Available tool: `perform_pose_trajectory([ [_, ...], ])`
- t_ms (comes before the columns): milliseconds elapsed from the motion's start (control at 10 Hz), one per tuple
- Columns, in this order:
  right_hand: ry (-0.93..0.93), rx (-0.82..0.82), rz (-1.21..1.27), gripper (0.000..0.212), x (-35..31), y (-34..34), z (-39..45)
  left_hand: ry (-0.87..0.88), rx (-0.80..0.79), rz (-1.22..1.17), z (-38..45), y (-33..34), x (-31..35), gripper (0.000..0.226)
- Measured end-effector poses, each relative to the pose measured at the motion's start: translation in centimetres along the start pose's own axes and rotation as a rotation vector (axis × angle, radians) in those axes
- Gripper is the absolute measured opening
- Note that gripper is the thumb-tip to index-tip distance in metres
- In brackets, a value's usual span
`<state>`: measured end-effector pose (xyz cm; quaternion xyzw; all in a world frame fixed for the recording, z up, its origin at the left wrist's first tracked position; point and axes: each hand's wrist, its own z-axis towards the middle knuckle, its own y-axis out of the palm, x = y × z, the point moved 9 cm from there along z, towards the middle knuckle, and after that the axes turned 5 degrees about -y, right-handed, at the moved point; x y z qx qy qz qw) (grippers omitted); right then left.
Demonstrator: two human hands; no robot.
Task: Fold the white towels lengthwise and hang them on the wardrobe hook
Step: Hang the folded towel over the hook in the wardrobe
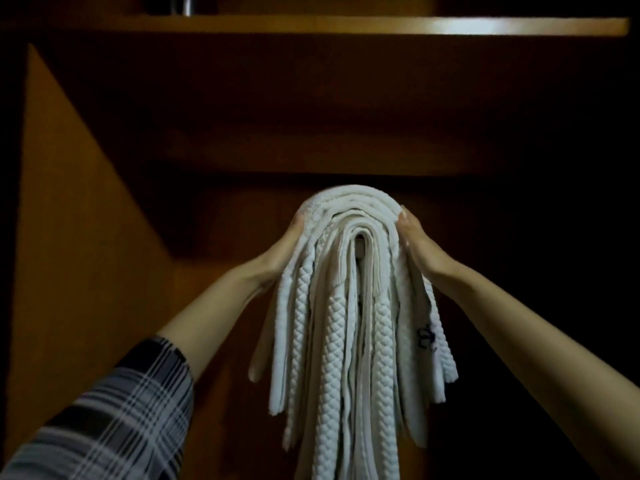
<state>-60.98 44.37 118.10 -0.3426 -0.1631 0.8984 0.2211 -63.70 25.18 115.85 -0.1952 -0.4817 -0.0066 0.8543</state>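
The white towels [349,306] hang in a thick stack, folded lengthwise and draped over what we take to be the wardrobe hook [362,249], a small pale piece just visible under the innermost fold, at the centre of the wardrobe [79,202]. Their tails fall toward 6 o'clock, the outer layers reaching less far down than the inner ones. A shelf [346,26] runs across the top at 12 o'clock.

We judge the step in hand to be settling the stack on the hook. To do it well we should keep both sides pressed evenly, centre the bend of the stack over the hook so the weight balances, and smooth the outer layer down before letting go, as so many layers could slide off to the heavier side.

Our left hand [289,244] lies flat against the stack at its 9 o'clock side, and our right hand [414,240] presses it at 3 o'clock. The fingers [405,216] of both hands look fairly straight, cupping the curved top between them, not pinching; the fingertips of the left are hidden behind the cloth. The towels thus sit between our palms, touching both.

A plaid sleeve [114,417] covers our left arm at 7 o'clock.
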Motion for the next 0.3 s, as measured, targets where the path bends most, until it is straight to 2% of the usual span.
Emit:
perform_pose_trajectory([
  [100,0.061,-0.038,-0.134,0.050,-1.9,-1.0,-1.6,-0.035,-0.038,0.213,-3.7,0.2,1.6,0.056],
  [200,0.149,0.040,-0.315,0.033,-3.3,-3.7,-4.3,-0.179,-0.079,0.387,-7.6,-0.6,1.4,0.056],
  [300,0.247,0.045,-0.270,0.030,-4.4,-4.5,-7.6,-0.341,-0.025,0.576,-11.5,-1.9,0.8,0.064],
])
